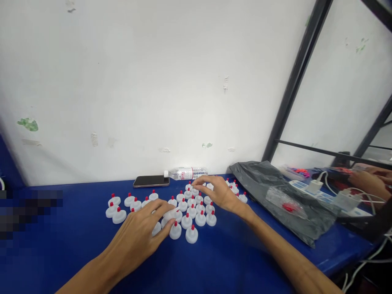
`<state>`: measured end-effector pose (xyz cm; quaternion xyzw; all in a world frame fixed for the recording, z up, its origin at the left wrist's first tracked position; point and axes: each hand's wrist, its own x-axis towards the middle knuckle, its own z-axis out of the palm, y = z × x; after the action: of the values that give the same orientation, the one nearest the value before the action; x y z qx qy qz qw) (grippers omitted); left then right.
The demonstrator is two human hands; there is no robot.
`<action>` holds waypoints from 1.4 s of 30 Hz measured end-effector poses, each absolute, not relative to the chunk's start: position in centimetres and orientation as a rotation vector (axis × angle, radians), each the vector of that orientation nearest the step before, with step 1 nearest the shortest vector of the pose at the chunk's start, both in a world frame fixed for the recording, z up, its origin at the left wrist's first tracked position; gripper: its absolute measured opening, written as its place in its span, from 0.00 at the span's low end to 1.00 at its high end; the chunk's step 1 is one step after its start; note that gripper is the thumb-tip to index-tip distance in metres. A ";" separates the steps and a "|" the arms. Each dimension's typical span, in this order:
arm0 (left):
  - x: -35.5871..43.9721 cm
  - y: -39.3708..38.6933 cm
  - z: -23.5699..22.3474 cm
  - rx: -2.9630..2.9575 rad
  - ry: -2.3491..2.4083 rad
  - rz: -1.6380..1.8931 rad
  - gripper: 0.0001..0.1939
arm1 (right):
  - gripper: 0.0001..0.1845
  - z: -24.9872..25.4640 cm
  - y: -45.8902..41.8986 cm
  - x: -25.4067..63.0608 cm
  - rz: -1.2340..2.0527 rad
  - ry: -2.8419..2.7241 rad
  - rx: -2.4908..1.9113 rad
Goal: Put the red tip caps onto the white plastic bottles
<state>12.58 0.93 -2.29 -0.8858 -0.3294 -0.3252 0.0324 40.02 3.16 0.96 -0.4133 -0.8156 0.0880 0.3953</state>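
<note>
Many white round caps with red-tipped nozzles (191, 234) stand on the blue table, crowded in the middle and looser to the left. My left hand (143, 226) is closed around a white cap (170, 213), held tilted just above the others, with its nozzle pointing right; no red tip shows on it. Farther back, my right hand (216, 192) reaches over the rear of the group. Its thumb and forefinger are pinched together near a red tip; what lies between them, if anything, is too small to make out.
A phone (151, 181) and a lying clear bottle (185, 173) are against the wall. To the right lie a grey plastic bag (263, 196), a small clear bag with red pieces (288, 206) and a power strip (330, 200). Another person's hands (372, 179) are at far right.
</note>
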 end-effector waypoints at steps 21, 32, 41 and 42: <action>12.5 1.1 -2.3 -2.857 -1.007 -1.110 0.15 | 0.13 0.8 -0.5 35.7 0.644 -2.069 -0.906; 13.2 0.8 -2.2 -3.069 -1.269 -1.441 0.16 | 0.06 0.9 -1.0 34.8 0.639 -1.992 -0.866; 13.1 0.0 -0.8 -3.329 -1.654 -1.759 0.20 | 0.06 0.0 -0.8 34.4 0.410 -2.080 -0.778; 13.1 0.0 -0.7 -3.351 -1.629 -1.766 0.19 | 0.05 0.0 -0.8 34.4 0.377 -2.087 -0.778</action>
<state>13.13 -0.04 -0.75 -0.7168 -0.3484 -0.3778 -0.4713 34.38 -0.79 -0.03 -0.3114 -0.8354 0.1507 0.4271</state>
